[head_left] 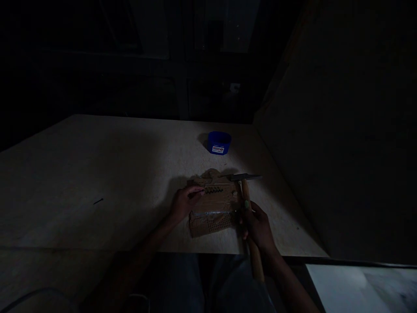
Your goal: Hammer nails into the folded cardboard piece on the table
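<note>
My right hand [259, 226] is wrapped round the wooden handle of a hammer [256, 263], whose metal head lies at the far end, over the right edge of a brown cardboard block [215, 203]. At the block's left side, the fingertips of my left hand [184, 203] pinch a thin dark nail beside a row of several dark nails [214, 190] in its upper part. Small holes dot the lower front of the block, which looks worn and torn. In this dim light, the nail's tip is hard to make out.
A blue plastic tub [219, 143] with a white label stands beyond the block. One loose nail [98, 201] lies on the pale tabletop [137, 152] to the left. A dark upright panel [339, 143] borders the right side.
</note>
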`<state>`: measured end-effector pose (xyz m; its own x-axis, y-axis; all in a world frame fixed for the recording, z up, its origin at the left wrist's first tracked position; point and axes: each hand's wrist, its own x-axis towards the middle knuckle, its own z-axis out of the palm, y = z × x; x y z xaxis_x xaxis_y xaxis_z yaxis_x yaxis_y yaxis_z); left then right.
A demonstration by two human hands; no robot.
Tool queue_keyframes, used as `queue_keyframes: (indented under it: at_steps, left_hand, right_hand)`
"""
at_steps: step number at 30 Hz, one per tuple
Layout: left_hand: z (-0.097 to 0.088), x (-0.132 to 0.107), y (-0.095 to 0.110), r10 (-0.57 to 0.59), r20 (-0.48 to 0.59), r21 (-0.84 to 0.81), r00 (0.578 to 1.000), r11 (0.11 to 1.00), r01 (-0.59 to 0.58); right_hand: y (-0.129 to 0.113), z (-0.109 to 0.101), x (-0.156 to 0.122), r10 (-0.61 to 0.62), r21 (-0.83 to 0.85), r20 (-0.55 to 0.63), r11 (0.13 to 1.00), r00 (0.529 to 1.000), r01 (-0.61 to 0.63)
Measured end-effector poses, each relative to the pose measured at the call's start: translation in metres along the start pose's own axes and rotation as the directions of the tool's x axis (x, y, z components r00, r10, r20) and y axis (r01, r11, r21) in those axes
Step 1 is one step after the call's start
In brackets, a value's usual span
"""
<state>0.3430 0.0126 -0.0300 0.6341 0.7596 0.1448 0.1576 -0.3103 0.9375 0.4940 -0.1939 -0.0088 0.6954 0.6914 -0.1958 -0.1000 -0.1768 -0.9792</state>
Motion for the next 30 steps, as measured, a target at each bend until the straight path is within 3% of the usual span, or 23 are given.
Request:
queue_keyframes:
  at_steps: [12, 24, 30]
  left_hand:
    - [-0.003, 0.003, -0.001, -0.007, 0.039, 0.022, 0.999, 1.000, 0.006]
    - [-0.001, 0.000, -0.005, 0.023, 0.050, 0.061, 0.999, 0.998, -0.026]
    - [0.000, -0.003, -0.005, 0.041, 0.025, 0.073, 0.999, 0.996, -0.043]
  right_hand:
    - [0.008, -0.003, -0.005, 0.004, 0.000, 0.002, 1.000, 1.000, -0.004]
    - [0.001, 0.005, -0.005, -0.076, -0.019, -0.062, 0.997, 0.995, 0.075]
    - [-0.010, 0.013, -0.003, -0.046, -0.047, -0.121, 0.998, 0.992, 0.041]
